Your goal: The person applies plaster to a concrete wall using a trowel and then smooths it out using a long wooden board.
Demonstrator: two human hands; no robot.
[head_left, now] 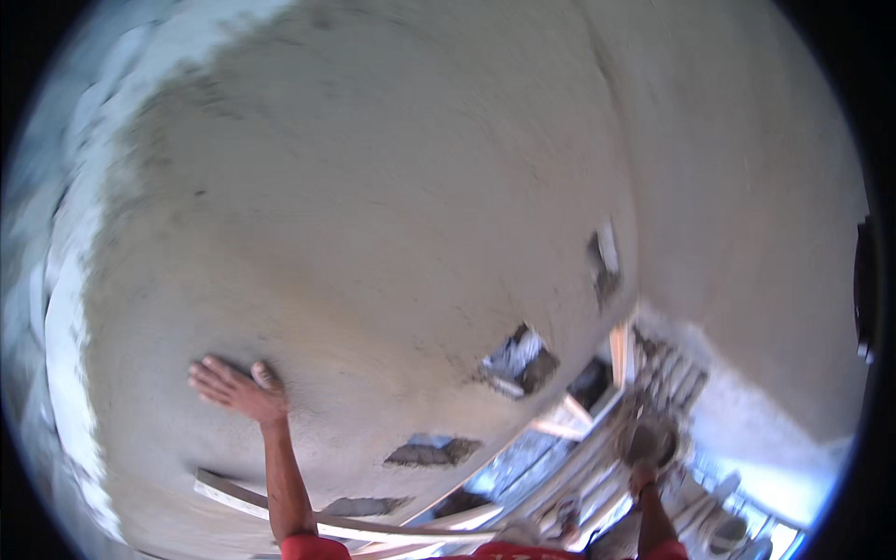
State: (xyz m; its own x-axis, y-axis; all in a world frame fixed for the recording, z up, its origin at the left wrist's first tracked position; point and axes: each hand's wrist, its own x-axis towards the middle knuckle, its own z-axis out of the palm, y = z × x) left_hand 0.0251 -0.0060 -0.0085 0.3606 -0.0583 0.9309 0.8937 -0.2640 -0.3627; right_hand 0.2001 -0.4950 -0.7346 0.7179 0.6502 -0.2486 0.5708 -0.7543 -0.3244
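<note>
1. flat on the grey wall [392,187], at near left: left hand [238,387], fingers apart, nothing pinched.
2. at near right: right hand [644,476], seemingly clamped on the near edge of a round grey pan [661,442]; blurry.
3. pan well right of left hand, just past right hand; round, so no long side.

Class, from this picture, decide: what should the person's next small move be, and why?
Probably raise the round object slightly toward the wall: the right hand appears to hold it low, while the left hand, spread open, seems to rest on the wall.
</note>
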